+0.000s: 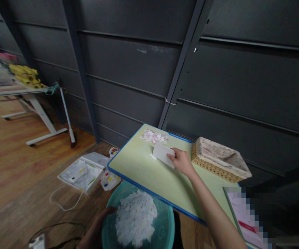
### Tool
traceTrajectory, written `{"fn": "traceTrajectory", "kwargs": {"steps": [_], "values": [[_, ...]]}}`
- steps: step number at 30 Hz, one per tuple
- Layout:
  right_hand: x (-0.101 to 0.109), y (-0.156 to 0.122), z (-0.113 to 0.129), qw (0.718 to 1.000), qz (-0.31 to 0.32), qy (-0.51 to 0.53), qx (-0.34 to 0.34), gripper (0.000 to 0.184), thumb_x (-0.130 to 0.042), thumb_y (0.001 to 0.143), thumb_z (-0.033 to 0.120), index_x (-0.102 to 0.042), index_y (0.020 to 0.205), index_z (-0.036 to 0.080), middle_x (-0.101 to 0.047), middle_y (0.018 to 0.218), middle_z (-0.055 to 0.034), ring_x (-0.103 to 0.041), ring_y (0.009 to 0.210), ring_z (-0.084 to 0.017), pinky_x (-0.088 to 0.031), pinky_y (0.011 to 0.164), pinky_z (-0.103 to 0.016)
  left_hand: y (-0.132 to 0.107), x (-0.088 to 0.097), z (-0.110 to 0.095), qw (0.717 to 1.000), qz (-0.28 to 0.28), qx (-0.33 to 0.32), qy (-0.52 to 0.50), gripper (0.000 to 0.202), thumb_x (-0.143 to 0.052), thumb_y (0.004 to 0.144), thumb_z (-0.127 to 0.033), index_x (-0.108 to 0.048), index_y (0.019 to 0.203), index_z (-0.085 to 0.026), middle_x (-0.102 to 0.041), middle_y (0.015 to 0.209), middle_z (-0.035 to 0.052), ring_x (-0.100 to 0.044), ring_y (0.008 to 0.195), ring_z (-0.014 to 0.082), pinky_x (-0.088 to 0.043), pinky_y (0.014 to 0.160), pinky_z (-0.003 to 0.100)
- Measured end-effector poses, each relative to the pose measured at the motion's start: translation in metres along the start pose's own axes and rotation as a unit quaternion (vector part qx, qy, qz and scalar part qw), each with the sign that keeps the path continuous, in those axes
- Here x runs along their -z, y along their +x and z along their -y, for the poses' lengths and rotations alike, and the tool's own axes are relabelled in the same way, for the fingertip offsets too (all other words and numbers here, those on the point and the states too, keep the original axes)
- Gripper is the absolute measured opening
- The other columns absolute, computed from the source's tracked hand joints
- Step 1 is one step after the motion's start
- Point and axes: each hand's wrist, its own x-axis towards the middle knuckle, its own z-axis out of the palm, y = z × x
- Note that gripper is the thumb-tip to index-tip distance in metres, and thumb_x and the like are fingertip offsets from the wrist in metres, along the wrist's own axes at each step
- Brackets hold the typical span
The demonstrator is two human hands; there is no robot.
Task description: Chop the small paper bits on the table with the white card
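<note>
My right hand point(182, 161) is closed on a flat white card point(163, 154), which it holds tilted over the pale green table point(128, 162) with the blue edge. A small white scrap point(153, 157) lies on the table beside the card's left end. Beyond it is a loose pile of white and pinkish paper scraps point(154, 136). Below the table's near edge, my left hand point(105, 215) grips the rim of a green plastic basket point(167, 221). White paper scraps point(135, 218) are heaped inside the basket. Most of the left fingers are dark or hidden.
A lined wicker basket point(214, 169) stands at the table's right end, near a pink-covered book point(242, 214). On the floor at left lie an open white box point(80, 174) and a cable point(58, 204). A dark panelled wall point(128, 62) rises behind the table.
</note>
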Motion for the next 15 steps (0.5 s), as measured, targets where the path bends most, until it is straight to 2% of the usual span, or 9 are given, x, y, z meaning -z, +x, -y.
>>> {"fn": "traceTrajectory", "kwargs": {"steps": [6, 12, 15], "values": [[0.007, -0.012, -0.005, 0.999, -0.042, 0.015, -0.021, 0.029, -0.046, 0.076, 0.031, -0.065, 0.093, 0.016, -0.066, 0.069, -0.0041, -0.057, 0.060, -0.016, -0.036, 0.054, -0.023, 0.004, 0.001, -0.003, 1.000, -0.005, -0.014, 0.004, 0.034, -0.052, 0.080, -0.030, -0.053, 0.112, -0.021, -0.055, 0.118, 0.0080, -0.056, 0.099, 0.0223, -0.049, 0.079, 0.043], [-0.002, -0.035, -0.004, 0.998, -0.028, 0.059, -0.015, 0.029, -0.045, 0.078, 0.032, -0.064, 0.092, 0.017, -0.067, 0.076, -0.0046, -0.059, 0.064, -0.016, -0.039, 0.057, -0.023, 0.004, 0.005, 0.000, 1.000, -0.007, 0.004, 0.003, 0.032, -0.051, 0.081, -0.031, -0.054, 0.110, -0.020, -0.057, 0.116, 0.0077, -0.057, 0.096, 0.0218, -0.049, 0.078, 0.042], [-0.004, -0.044, -0.004, 0.996, -0.055, 0.068, -0.028, 0.030, -0.045, 0.079, 0.035, -0.064, 0.094, 0.017, -0.067, 0.075, -0.0042, -0.059, 0.062, -0.016, -0.039, 0.056, -0.022, 0.005, 0.010, 0.000, 1.000, -0.012, 0.013, -0.001, 0.031, -0.051, 0.081, -0.032, -0.055, 0.110, -0.020, -0.057, 0.115, 0.0076, -0.057, 0.095, 0.0217, -0.050, 0.077, 0.042]]}}
